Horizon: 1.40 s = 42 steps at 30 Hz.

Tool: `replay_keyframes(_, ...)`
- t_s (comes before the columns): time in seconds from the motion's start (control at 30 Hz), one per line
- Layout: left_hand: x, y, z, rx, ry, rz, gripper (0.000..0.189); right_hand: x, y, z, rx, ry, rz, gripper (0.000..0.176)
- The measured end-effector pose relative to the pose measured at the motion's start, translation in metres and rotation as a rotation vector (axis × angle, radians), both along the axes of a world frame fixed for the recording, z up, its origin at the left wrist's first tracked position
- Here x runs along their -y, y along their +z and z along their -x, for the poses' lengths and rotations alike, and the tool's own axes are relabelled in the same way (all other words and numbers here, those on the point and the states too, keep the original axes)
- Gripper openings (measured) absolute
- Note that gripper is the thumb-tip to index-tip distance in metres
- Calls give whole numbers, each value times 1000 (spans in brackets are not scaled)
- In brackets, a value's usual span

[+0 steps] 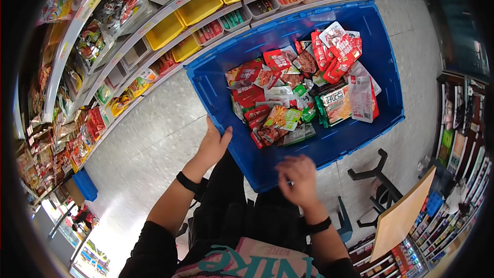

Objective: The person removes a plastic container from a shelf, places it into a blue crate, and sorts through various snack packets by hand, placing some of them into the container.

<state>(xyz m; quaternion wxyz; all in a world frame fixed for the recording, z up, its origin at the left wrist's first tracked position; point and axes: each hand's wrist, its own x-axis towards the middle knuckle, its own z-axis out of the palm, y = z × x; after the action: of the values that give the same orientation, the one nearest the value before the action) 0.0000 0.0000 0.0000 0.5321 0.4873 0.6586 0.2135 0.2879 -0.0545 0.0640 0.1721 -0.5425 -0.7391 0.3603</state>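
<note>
A large blue plastic crate (215,81) sits in front of me, tilted across the view. My left hand (212,141) grips its left side, with the thumb over the edge. Over the crate's near wall is my right hand (298,181), its fingers bent and smeared by motion; nothing can be made out in it. Snack packets lie heaped inside the crate: red packets (343,56), a green-and-white biscuit pack (338,105), a yellow-green packet (283,117) and a pale, see-through packet (361,98) at the right.
Shop shelves with yellow bins (199,8) and hanging snack packs (92,41) curve along the left and top. At the lower right stand a wooden board (401,216) and a dark metal-legged stand (383,175). A small blue bin (85,185) rests on the tiled floor (159,118).
</note>
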Motion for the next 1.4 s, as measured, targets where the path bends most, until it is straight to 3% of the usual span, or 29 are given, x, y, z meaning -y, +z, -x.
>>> replay_keyframes(0.07,-2,5,5,41,38,138,88,-34,0,-28,151,-48,-128,20)
replay_keyframes(0.2,-3,29,-34,43,191,14,75,-84,-19,-117,376,-121,-338,15)
replay_keyframes(0.27,3,31,-46,-545,196,-327,62,-92,-30,-133,342,-308,-328,11)
replay_keyframes(0.37,-14,78,-70,-531,46,-515,54,-88,-31,-131,383,-264,-234,9)
replay_keyframes(0.43,-17,78,-90,-326,-114,-417,37,-92,-33,-129,361,-272,-315,10)
replay_keyframes(0.5,-12,62,-112,-176,-259,-119,42,-92,-32,-128,374,-255,-264,11)
replay_keyframes(0.63,-21,12,-150,-267,-435,89,52,-92,-37,-129,405,-235,-209,14)
replay_keyframes(0.7,-31,-18,-160,-528,-509,192,58,-92,-36,-130,407,-237,-195,15)
replay_keyframes(0.73,-35,-33,-157,-528,-519,187,58,-91,-36,-129,411,-234,-176,15)
replay_keyframes(0.87,-40,-65,-145,-297,-388,180,52,-91,-38,-130,463,-239,-127,16)
replay_keyframes(0.93,-42,-53,-142,-228,-372,124,53,-91,-38,-130,496,-234,-113,17)
replay_keyframes(1.0,-38,-38,-136,-3,-140,190,45,-91,-39,-130,505,-232,-101,17)
replay_keyframes(1.03,-35,-32,-133,-6,-150,189,45,-91,-40,-130,517,-221,-94,18)
replay_keyframes(1.1,-28,-16,-129,201,224,224,33,-90,-41,-130,515,-230,-84,18)
replay_keyframes(1.13,-27,-9,-125,288,273,268,31,-90,-41,-130,515,-228,-79,18)
replay_keyframes(1.27,-26,18,-113,338,213,213,43,-91,-39,-129,526,-227,-71,19)
replay_keyframes(1.3,-13,-6,-111,387,243,147,45,-92,-36,-130,537,-229,-75,19)
replay_keyframes(1.4,-10,1,-114,312,264,170,58,-93,-36,-129,526,-224,-90,19)
